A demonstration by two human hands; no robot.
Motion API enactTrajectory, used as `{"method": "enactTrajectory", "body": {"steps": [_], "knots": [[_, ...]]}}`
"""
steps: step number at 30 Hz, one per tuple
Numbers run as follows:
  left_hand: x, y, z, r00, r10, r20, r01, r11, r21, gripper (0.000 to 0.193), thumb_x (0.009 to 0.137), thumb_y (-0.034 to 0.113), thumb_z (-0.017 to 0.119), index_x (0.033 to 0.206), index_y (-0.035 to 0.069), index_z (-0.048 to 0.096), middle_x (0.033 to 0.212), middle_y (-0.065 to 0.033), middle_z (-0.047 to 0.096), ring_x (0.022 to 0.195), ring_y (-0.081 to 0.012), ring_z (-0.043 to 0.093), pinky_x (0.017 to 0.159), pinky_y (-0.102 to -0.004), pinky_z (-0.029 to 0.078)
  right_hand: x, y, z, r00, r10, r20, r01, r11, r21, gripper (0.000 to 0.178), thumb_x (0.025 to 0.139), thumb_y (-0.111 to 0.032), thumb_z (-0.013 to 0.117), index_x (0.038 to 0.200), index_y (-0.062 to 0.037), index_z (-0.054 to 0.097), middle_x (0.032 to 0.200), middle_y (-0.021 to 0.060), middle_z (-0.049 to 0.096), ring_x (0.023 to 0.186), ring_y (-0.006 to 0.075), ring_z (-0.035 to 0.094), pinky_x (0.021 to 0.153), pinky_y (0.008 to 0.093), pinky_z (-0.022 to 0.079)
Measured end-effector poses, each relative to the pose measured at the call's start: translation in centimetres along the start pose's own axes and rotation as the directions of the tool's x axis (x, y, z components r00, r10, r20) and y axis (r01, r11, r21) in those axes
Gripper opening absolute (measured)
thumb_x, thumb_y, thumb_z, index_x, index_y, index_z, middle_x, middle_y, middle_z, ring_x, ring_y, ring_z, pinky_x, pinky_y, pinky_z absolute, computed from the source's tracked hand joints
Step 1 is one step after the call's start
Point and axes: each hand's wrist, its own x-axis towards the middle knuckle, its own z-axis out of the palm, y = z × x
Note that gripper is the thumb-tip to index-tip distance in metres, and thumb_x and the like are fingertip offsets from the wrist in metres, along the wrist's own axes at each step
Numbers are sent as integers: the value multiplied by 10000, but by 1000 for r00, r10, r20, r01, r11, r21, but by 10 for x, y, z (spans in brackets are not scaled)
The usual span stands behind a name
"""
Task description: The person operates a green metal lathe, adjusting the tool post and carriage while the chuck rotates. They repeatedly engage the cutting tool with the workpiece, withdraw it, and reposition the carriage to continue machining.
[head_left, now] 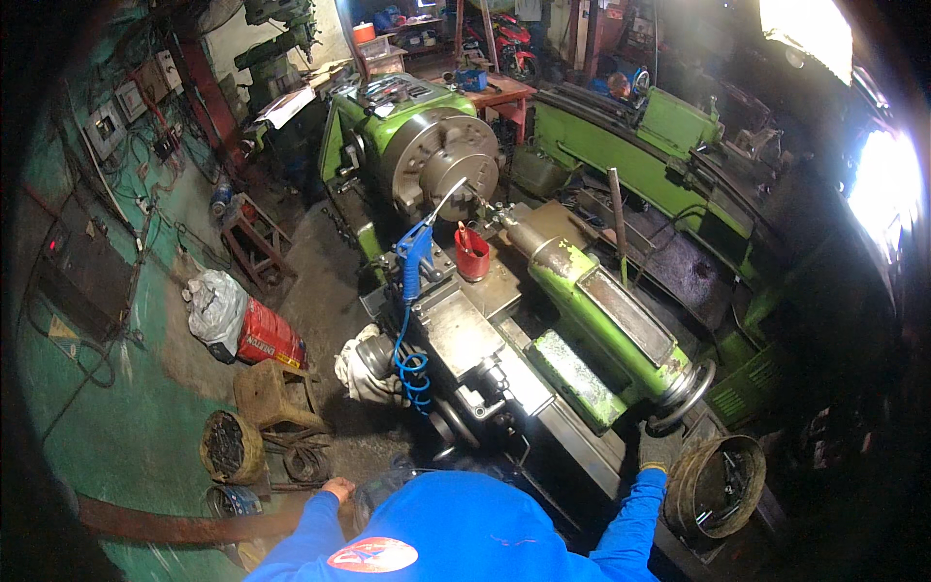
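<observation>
A grey work glove covers my right hand, which is at the near rim of the tailstock handwheel, fingers closed about it and partly hidden. My bare left hand hangs low beside my body, away from the machine; its fingers are too small to read. The green lathe tailstock points its quill toward the big round chuck. Between them, a red cup with a brush-like stick in it stands on the carriage. A blue air blow gun with a coiled hose rests upright on the tool-post area.
A round bin of metal scraps stands close to my right hand. On the left are a rusty bucket, a stool-like stand and a red container with plastic on top. Another green lathe lies beyond.
</observation>
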Motion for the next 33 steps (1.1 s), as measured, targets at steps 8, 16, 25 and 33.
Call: {"method": "enactTrajectory", "body": {"steps": [8, 16, 25, 33], "knots": [[-6, 65, -20, 997, 67, -30, -64, 994, 91, 443, 948, 417, 713, 1239, 84, 738, 1295, -150, 725, 1224, -330, 668, 1057, -424, 503, 6, 10, 0, 994, 58, 97, -54, 998, -41, 577, 892, -373, 756, 1286, 26, 622, 1259, 299, 676, 1182, 499, 623, 1026, 530, 502], [-35, 90, -28, 995, 87, -45, -85, 995, 44, 422, 948, 421, 700, 1224, 105, 746, 1273, -170, 729, 1205, -332, 678, 1054, -434, 509, 42, 69, -60, 928, -353, 118, 307, 905, 295, 246, 917, -170, 716, 1080, 9, 669, 1034, 106, 690, 954, 246, 645, 901, 379, 520], [-15, 38, -31, 999, 46, -23, -42, 989, 139, 422, 931, 413, 721, 1200, 90, 758, 1201, -180, 753, 1165, -331, 697, 1017, -425, 523, 146, 33, -22, 985, 153, -74, -33, 599, 800, 285, 999, -265, 612, 1192, -59, 654, 1171, 64, 668, 1052, 195, 608, 932, 398, 537], [-3, 28, -25, 996, -32, -77, 24, 995, -102, 407, 930, 397, 746, 1174, 72, 762, 1146, -160, 771, 1095, -286, 720, 980, -403, 541, -48, 133, -11, 876, -292, 383, -468, -329, 820, 353, 1047, -348, 501, 1229, -89, 657, 1137, 84, 683, 986, 238, 650, 859, 423, 584]]}}
